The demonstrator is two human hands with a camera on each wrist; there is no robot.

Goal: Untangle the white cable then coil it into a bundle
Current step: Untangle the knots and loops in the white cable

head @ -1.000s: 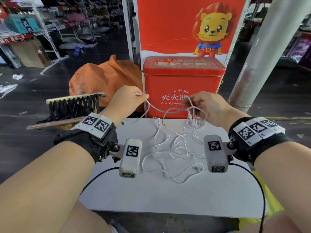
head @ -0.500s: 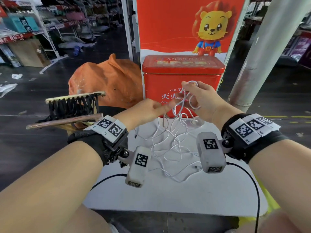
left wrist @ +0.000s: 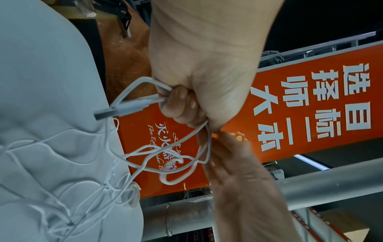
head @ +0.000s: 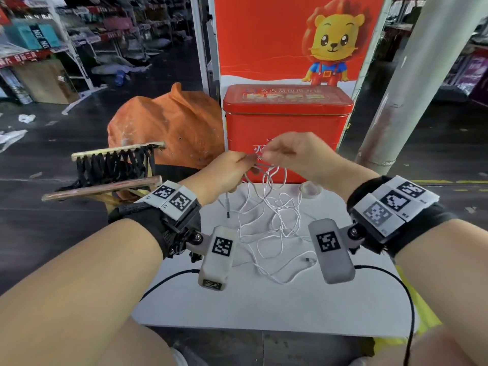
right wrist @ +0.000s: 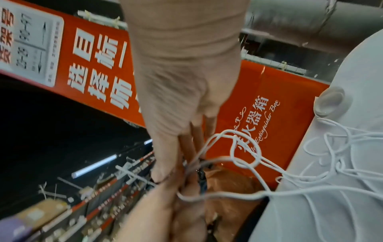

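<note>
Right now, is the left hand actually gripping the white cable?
Touching. The left wrist view shows the left hand curled round the white cable, its connector end sticking out past the fingers.

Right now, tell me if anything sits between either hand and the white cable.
Nothing does. The left hand already grips the white cable near its plug end, and the right hand pinches strands beside it. The rest lies tangled on the white table, near a small clear lid that blocks nothing.
</note>
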